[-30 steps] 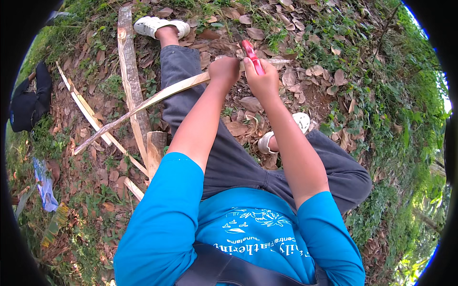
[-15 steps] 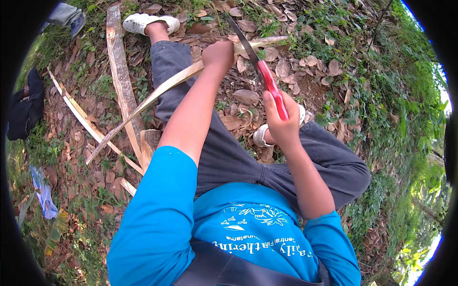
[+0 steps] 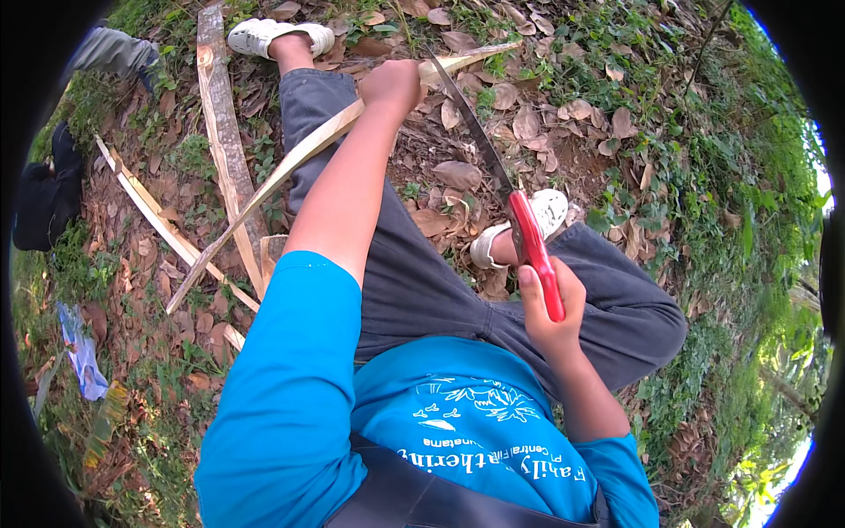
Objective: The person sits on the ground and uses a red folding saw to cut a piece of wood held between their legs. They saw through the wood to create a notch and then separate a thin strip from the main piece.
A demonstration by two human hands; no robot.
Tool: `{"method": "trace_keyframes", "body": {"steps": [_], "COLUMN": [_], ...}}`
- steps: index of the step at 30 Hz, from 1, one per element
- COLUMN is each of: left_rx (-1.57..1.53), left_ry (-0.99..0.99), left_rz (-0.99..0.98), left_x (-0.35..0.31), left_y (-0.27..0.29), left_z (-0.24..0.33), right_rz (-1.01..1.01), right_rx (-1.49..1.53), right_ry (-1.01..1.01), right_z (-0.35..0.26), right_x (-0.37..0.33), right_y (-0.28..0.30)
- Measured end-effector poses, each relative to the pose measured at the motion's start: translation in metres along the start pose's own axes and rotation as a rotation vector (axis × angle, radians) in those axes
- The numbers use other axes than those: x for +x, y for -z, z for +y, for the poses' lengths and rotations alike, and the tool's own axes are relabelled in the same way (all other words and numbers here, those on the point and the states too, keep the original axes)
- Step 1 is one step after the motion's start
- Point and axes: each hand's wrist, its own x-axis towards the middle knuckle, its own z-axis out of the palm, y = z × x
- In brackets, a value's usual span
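My left hand [image 3: 391, 86] is closed around a long, curved wood strip [image 3: 308, 148], just short of its far end. The strip slants over my outstretched left leg down to the left. In my right hand [image 3: 556, 308] is the red handle of a saw [image 3: 539, 255], likely a folding one, gripped with the thumb along its side. Its dark blade points forward and left, and its tip end crosses the strip just right of my left hand. The teeth are too small to make out.
A bark-covered wood slab [image 3: 220, 123] lies on the leaf-strewn ground at left, beside a thin split strip [image 3: 150, 204]. Farther left are a dark bag-like thing [image 3: 46, 198] and a blue-white plastic piece [image 3: 82, 352]. Another person's trouser leg [image 3: 113, 53] shows at upper left.
My right hand has drawn the saw back toward my body and slightly right, so the blade now meets the strip near its tip. My left hand and the strip's far end have shifted slightly forward.
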Motion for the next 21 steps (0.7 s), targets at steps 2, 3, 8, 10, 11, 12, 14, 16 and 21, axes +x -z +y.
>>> {"method": "trace_keyframes", "body": {"steps": [2, 3, 8, 10, 11, 12, 14, 16, 21], "left_rx": [0.008, 0.001, 0.014, -0.025, -0.049, -0.052, -0.068, -0.005, -0.013], "left_ry": [-0.015, 0.002, -0.070, -0.094, -0.110, -0.096, -0.047, -0.054, -0.037], "left_rz": [0.008, 0.005, -0.029, -0.081, -0.032, -0.038, -0.043, -0.001, 0.026], "left_x": [-0.001, -0.003, -0.029, -0.030, -0.037, -0.036, -0.035, -0.024, -0.005], "left_y": [0.001, 0.000, 0.000, -0.013, -0.012, -0.010, -0.010, -0.008, -0.006], "left_z": [0.003, 0.000, 0.021, 0.027, 0.021, 0.019, 0.011, 0.003, -0.009], "right_rz": [-0.039, -0.025, 0.034, 0.137, 0.162, 0.153, 0.115, 0.056, -0.018], "right_rx": [-0.129, -0.109, -0.016, -0.102, -0.126, -0.127, -0.136, -0.035, -0.046], "right_ry": [0.028, 0.078, 0.160, 0.157, 0.139, 0.169, 0.241, 0.115, 0.148], "right_z": [0.006, 0.012, 0.041, 0.050, 0.046, 0.046, 0.045, 0.043, 0.024], "right_x": [-0.009, -0.005, 0.145, 0.217, 0.227, 0.224, 0.205, 0.166, 0.024], "right_y": [0.017, 0.011, -0.078, -0.105, -0.114, -0.116, -0.118, -0.102, -0.015]}}
